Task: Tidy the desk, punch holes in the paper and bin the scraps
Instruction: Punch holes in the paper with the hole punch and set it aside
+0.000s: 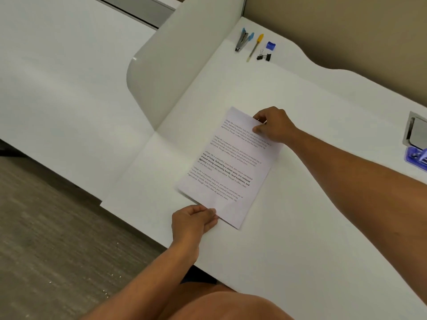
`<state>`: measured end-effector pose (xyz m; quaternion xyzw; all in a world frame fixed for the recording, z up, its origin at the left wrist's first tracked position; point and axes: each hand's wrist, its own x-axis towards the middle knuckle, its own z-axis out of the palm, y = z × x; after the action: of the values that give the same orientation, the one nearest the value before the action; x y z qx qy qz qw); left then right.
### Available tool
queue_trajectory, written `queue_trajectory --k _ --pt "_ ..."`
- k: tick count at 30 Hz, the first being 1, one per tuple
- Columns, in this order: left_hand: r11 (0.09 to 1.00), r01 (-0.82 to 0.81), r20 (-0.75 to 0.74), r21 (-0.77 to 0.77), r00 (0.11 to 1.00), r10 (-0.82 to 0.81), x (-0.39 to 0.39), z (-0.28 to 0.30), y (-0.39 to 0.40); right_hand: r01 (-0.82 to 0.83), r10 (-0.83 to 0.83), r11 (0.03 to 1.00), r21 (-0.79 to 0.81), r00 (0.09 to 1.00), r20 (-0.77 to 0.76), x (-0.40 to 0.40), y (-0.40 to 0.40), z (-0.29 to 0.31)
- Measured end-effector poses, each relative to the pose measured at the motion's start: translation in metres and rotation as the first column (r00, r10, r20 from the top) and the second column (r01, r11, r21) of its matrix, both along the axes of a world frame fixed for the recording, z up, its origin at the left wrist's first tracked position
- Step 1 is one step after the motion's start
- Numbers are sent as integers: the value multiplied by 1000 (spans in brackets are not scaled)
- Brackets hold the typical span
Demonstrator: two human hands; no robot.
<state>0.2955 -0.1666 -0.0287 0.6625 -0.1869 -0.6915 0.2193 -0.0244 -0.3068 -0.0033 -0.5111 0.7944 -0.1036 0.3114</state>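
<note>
A printed sheet of paper lies flat on the white desk, near its front left part. My left hand pinches the sheet's near edge between thumb and fingers. My right hand grips the far right corner, fingers curled over it. A blue and metal hole punch sits at the desk's right edge, partly cut off by the frame. Small pale scraps dot the grey floor at lower left.
At the desk's far corner lie a blue stapler remover, a yellow-capped pen, a blue sharpener and black binder clips. A white rounded divider panel stands along the desk's left side. A beige wall lies behind.
</note>
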Motion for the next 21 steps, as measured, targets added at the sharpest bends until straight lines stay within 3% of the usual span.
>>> queue_trajectory --k 6,8,10,12,14,16,18,21 --pt "994 109 59 -28 992 -107 8 0 -1 15 -15 1000 -12 1000 -18 7 6 2" --pt "971 221 178 -90 963 -202 18 -2 3 -5 6 1000 4 999 -43 8 6 1" --pt "875 430 393 -223 861 -323 31 -4 7 -12 14 1000 26 997 -77 9 7 0" --pt "653 651 616 -387 710 -342 40 -6 5 -13 15 1000 28 995 -102 9 8 -2" --pt "255 816 785 -519 573 -237 43 -9 -7 -29 26 999 -15 991 -131 9 10 -4" --pt "-113 846 852 -521 509 -124 35 -17 -23 -18 6 997 -74 987 -159 14 14 -4" --pt "-272 847 889 -456 444 -110 20 -22 -41 -31 6 992 -124 979 -203 22 24 -5" --pt "-374 865 941 -335 290 -172 -1 -30 -56 -125 89 985 -115 956 -278 37 43 -14"
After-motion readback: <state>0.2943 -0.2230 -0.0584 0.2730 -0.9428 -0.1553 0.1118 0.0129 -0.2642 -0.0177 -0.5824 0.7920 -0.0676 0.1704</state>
